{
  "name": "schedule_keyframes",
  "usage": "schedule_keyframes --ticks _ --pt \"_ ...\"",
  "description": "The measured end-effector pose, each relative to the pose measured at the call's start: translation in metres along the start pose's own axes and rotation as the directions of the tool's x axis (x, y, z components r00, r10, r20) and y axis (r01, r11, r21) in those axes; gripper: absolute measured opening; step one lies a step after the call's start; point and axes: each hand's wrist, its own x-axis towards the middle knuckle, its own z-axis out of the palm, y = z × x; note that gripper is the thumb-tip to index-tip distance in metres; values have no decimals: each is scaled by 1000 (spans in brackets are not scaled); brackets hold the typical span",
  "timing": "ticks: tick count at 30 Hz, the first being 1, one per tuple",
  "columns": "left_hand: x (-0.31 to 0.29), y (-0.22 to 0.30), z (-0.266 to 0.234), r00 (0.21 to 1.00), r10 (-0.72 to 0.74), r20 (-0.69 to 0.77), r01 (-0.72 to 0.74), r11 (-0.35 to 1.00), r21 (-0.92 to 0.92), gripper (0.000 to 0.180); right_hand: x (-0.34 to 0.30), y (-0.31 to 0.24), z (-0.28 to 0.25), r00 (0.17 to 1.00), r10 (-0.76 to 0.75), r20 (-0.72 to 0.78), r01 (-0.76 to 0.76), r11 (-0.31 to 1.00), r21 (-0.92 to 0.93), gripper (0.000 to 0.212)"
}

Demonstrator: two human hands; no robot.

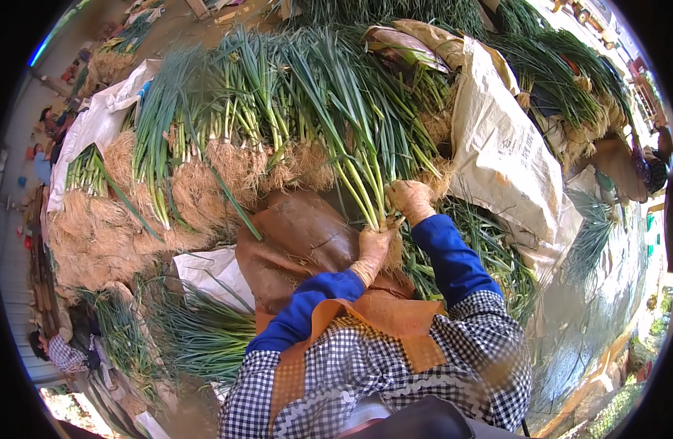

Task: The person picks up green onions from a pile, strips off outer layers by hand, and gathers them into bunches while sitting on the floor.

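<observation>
My left hand (375, 247), in a pale, soiled glove, is closed around the lower stalks of a bunch of green onions (357, 183). Their long leaves point away from me, and the roots hang below my grip. Just to the right and slightly farther off, my right hand (412, 199), gloved too, has its fingers closed at the side of the same stalks. Its fingertips are partly hidden, but it seems to pinch an outer stalk. A brown sheet (300, 238) covers my lap under the left hand.
Rows of green onions with tan roots (230, 164) lie ahead and to the left. A whitish woven sack (497, 146) is spread at the right. Loose green leaves (490, 245) lie beside my right arm, and more onions (204, 329) at the lower left. People (65, 351) sit along the left edge.
</observation>
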Motion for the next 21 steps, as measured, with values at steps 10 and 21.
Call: schedule_keyframes --ticks 10,21 --pt "-2 10 -25 964 -258 -65 257 966 -22 19 -151 88 -7 651 -167 741 -631 423 650 31" --pt "-2 8 -20 988 -155 -21 156 988 17 18 -4 23 8 970 209 125 -208 445 871 32"
